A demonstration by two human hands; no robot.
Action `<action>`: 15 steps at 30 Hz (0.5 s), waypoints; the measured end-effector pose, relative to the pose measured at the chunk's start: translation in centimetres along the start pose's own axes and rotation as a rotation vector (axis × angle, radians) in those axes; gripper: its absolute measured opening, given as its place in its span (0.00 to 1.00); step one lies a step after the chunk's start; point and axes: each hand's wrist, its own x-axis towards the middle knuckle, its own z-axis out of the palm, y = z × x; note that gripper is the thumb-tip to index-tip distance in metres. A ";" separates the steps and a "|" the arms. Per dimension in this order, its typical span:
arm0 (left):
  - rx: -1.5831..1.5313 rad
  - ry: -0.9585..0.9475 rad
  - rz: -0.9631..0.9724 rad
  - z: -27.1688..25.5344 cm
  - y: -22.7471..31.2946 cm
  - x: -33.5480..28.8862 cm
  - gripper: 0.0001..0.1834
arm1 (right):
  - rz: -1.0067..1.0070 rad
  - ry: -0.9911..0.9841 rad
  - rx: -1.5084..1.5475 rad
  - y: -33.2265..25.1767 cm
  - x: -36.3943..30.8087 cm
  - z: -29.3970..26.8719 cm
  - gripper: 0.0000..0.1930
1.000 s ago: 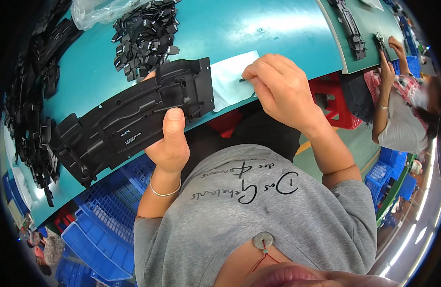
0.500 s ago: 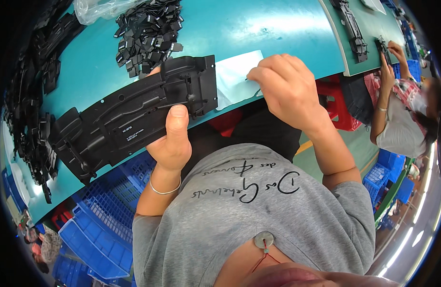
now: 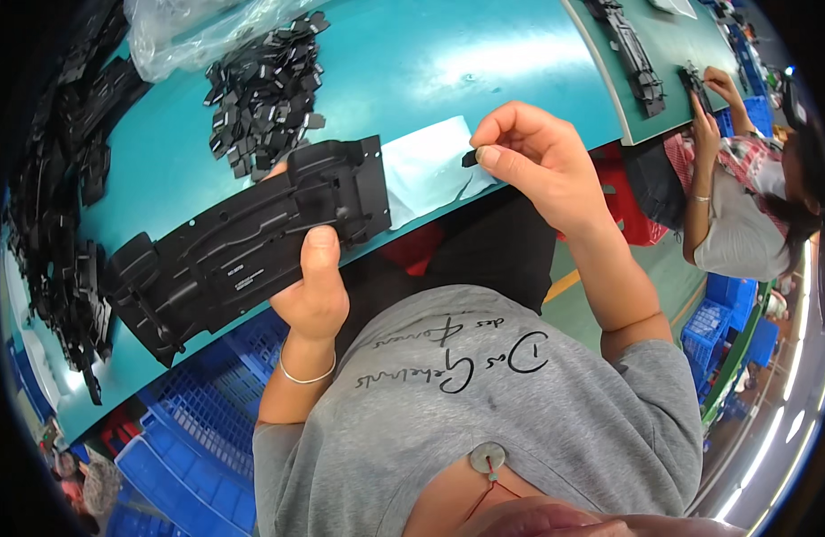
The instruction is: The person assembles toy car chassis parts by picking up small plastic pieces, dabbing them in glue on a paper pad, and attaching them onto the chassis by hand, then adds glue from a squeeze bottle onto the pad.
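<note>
My left hand (image 3: 316, 286) grips a long black molded plastic tray-like part (image 3: 251, 242), its thumb pressed on the near edge and its fingers hidden beneath. Raised ribs, a channel and small holes mark the part, which tilts over the table edge. To its right, my right hand (image 3: 547, 166) pinches a small black plastic piece (image 3: 471, 158) between thumb and fingertips, above a white sheet (image 3: 421, 174). The two hands are apart. Beyond the large part lies a heap of small black plastic pieces (image 3: 265, 89).
Many black molded parts (image 3: 59, 224) pile up on the left of the green table (image 3: 412, 63). A clear plastic bag (image 3: 171, 40) lies at the back. Blue crates (image 3: 193, 430) stand below. At the right, a person (image 3: 735, 197) handles a black part at another table.
My right hand has turned, so the small black piece in its pinch now shows plainly. The large part in my left hand sits slightly lower in the picture, as does much of the scene.
</note>
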 end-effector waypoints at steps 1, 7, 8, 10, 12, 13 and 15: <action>0.008 0.008 -0.023 -0.1 0.1 -0.1 0.27 | -0.007 0.009 -0.007 -0.1 0.0 -0.2 0.04; 0.000 0.009 -0.019 -0.1 0.0 -0.3 0.27 | 0.133 -0.006 0.382 0.2 0.1 -0.7 0.10; 0.008 0.031 -0.032 0.0 0.0 -0.3 0.27 | 0.123 -0.005 0.376 0.2 0.1 -0.9 0.10; -0.020 0.019 -0.044 0.0 0.2 -0.4 0.27 | 0.211 -0.053 0.539 0.1 0.0 -1.2 0.10; -0.006 0.023 -0.057 -0.1 0.0 -0.4 0.27 | 0.211 -0.054 0.568 0.0 0.0 -1.2 0.09; -0.007 0.024 -0.054 -0.1 -0.1 -0.4 0.27 | 0.216 -0.055 0.600 0.0 0.0 -1.2 0.09; -0.004 0.022 -0.032 -0.2 -0.2 -0.4 0.27 | 0.221 -0.058 0.631 0.0 0.0 -1.2 0.09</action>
